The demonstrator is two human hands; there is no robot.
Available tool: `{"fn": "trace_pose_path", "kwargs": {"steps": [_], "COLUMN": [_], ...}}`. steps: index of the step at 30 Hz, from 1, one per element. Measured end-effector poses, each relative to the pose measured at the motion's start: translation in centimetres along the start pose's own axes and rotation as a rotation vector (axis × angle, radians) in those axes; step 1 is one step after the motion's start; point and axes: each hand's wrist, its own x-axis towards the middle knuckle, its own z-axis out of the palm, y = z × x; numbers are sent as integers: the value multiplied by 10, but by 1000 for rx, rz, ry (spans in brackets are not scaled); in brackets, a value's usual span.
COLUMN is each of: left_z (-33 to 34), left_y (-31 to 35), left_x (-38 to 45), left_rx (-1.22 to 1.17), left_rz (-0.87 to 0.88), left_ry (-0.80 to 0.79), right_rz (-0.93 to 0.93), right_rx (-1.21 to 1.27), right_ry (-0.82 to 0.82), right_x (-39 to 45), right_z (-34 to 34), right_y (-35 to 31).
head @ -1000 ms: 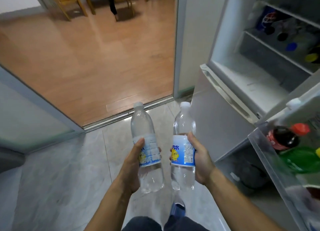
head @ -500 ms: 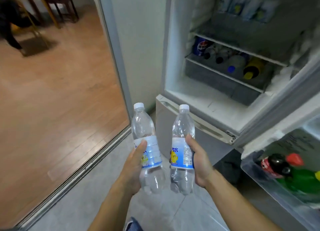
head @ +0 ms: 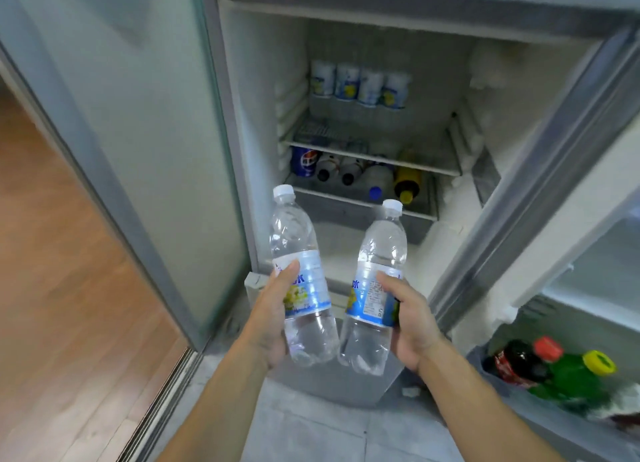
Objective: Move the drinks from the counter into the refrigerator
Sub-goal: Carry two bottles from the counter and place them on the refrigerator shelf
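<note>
Clear plastic, thin and ribbed, makes up both water bottles we carry toward the open refrigerator [head: 446,219]. Our left hand [head: 273,319] wraps the left bottle [head: 304,288] around its label band, thumb lying up the front of the label, and our right hand [head: 412,326] curls round the right bottle [head: 374,288] at the same height. The two bottles stand upright, bases almost touching, held just in front of the compartment's lower ledge and not yet inside.

We judge them full and capped, so each has real weight for one hand, and the thin wall would likely dent under a hard squeeze. The label band looks the firmest and least slippery place to hold, which is where we have them. Inside, the wire shelf [head: 374,155] carries a row of like bottles [head: 360,83] at the back, with other drinks lying on their sides [head: 353,174] beneath it.
</note>
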Motion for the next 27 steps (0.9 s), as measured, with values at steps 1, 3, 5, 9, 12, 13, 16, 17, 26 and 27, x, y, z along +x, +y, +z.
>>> {"fn": "trace_pose_path", "kwargs": {"steps": [1,3,5,9,12,13,16,17,26,27], "left_z": [6,17,29,55,70,75,90,97,130,130], "left_y": [9,28,49,92,122,131,159,168,207,210], "left_x": [10,32,57,105,146,157,190,199,287,297], "left_rx": [-4,31,109,221,334,362,412,423,585,582], "left_rz": [-5,39,139,347,495,524,591,621,891,911], "left_ry": [-18,-34,-40,-52,-10,-1,30,35,39,39], "right_rz": [-37,-109,-182,-355,-523,-573,-708,-756,-858,-860], "right_rx": [-5,-28,-36,-85,-118,-130,-142,-138,-306,-305], "right_ry": [11,31,48,115,198,229,305,317,397,405], "right_x": [9,28,51,99,136,146,175,185,275,285], "right_z": [1,3,7,17,24,26,30,30,16,14], "right_y": [-10,-31,-54,-95,-128,-139,-174,-185,-239,-242]}}
